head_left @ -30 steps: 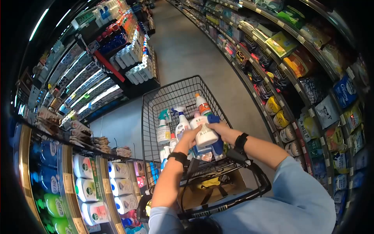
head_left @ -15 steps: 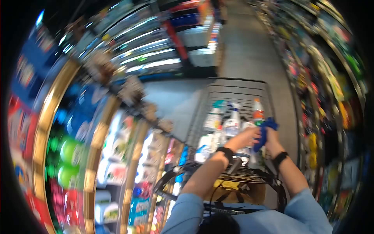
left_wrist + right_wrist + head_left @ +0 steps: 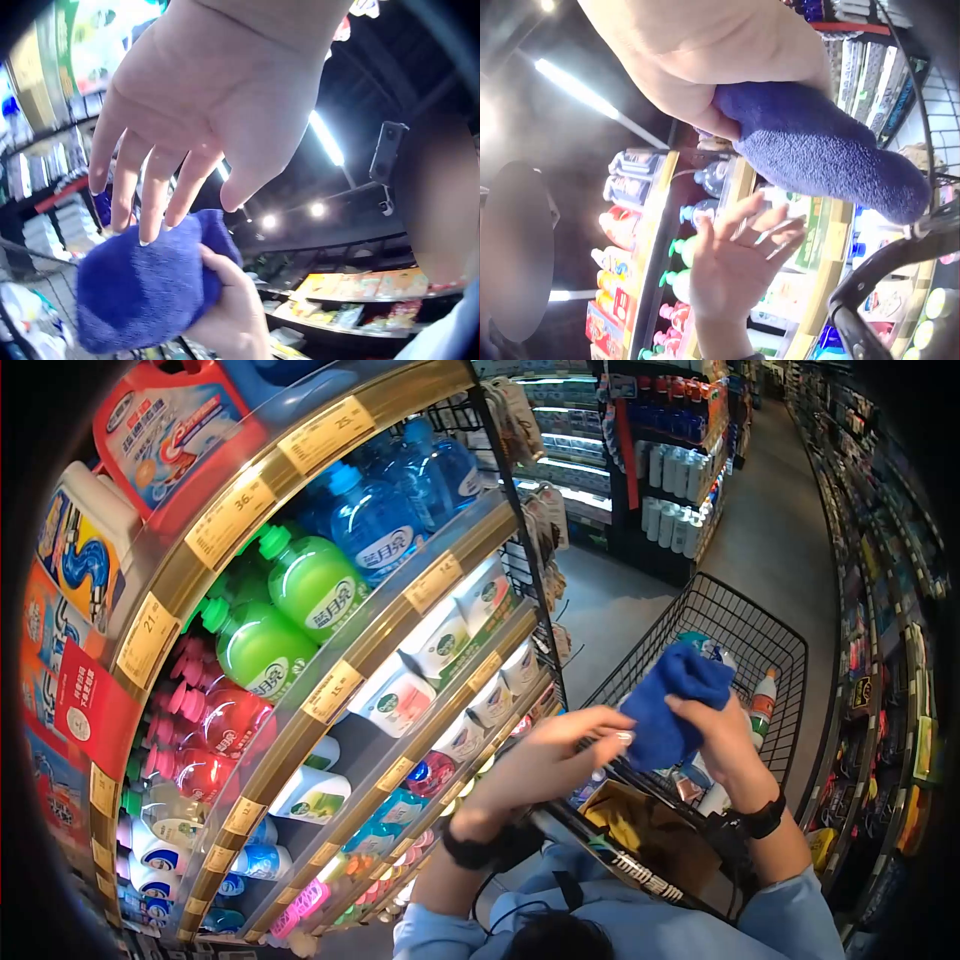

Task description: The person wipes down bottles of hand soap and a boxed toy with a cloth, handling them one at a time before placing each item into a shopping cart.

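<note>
A folded blue towel cloth (image 3: 665,720) is held up over the near part of the shopping cart by my right hand (image 3: 727,738), its thumb pressed on top and the other fingers mostly hidden behind it. My left hand (image 3: 550,755) is just left of the cloth, fingers stretched out and holding nothing. In the left wrist view, the left fingers overlap the fuzzy cloth (image 3: 139,292). The right wrist view shows the left palm (image 3: 739,277) spread below the cloth (image 3: 817,154). Behind the cloth, partly hidden, an orange-capped bottle (image 3: 763,700) stands in the cart.
A shelf (image 3: 420,585) close on the left holds green pump bottles (image 3: 315,585), blue ones (image 3: 375,525) and white bottles. The wire cart (image 3: 790,635) has a cardboard box (image 3: 640,825) near its handle. Another stocked shelf (image 3: 880,690) lines the aisle's right side.
The head view has swung left toward the shelf. A white bottle held in both hands earlier is out of them. My left hand has come off the cloth, which the right hand still holds.
</note>
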Demonstrator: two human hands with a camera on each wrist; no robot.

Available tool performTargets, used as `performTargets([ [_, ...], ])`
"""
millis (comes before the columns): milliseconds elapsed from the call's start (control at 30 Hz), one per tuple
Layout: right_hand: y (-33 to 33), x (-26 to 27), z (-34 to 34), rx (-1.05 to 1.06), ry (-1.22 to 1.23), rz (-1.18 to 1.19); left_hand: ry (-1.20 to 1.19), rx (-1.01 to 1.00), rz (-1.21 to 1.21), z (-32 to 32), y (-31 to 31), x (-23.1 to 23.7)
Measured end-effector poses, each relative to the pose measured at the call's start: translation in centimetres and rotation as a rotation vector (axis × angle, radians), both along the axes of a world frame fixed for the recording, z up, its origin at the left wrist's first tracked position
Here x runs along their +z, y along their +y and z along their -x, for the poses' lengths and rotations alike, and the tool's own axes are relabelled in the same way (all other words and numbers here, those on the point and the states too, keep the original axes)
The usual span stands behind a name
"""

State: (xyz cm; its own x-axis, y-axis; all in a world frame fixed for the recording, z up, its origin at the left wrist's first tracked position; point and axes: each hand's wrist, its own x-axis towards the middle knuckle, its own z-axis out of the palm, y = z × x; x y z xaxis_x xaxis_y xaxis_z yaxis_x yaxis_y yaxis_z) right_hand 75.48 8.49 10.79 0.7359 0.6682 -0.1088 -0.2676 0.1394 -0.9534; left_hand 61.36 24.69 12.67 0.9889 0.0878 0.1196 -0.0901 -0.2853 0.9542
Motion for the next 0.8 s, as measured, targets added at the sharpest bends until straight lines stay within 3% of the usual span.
performTargets([
  [67, 2.3, 0.9, 2.0, 0.129, -0.01, -0.055, 0.031, 0.155, -0.049, 3.1, 2.7, -1.9],
  [100, 3.2, 1.2, 3.1, 0.174, 0.027, -0.057, 0.046, 0.227, 0.049, 4.2, 3.7, -4.2],
  [133, 4.2, 1.6, 4.1, 0.218, 0.057, -0.062, 0.16, 0.262, -0.026, 5.4, 4.0, -4.4],
  [233, 6.7, 1.0, 8.2, 0.244, 0.088, -0.104, 0.001, 0.264, 0.004, 6.9, 5.2, -9.3],
  [333, 8.4, -1.3, 10.7, 0.316, 0.284, -0.062, -0.061, 0.265, 0.14, 7.1, 4.9, -8.9],
  [400, 8.7, -3.7, 10.7, 0.313, 0.287, -0.028, -0.227, 0.253, -0.058, 6.9, 5.3, -9.1],
  [467, 8.7, -4.8, 10.4, 0.324, 0.289, -0.011, -0.139, 0.297, -0.148, 6.9, 5.4, -9.0],
  [533, 8.7, -5.3, 9.1, 0.295, 0.267, -0.072, -0.184, 0.512, -0.237, 6.2, 5.6, -11.0],
  [567, 8.6, -5.9, 8.5, 0.302, 0.223, -0.037, -0.187, 0.537, -0.118, 5.7, 5.5, -11.4],
  [733, 7.4, -6.6, 5.9, 0.372, 0.045, 0.031, -0.179, 0.516, -0.003, 2.5, 4.8, -12.0],
  [800, 6.6, -6.7, 4.2, 0.458, -0.05, 0.039, -0.135, 0.492, 0.299, 1.0, 4.2, -11.9],
])
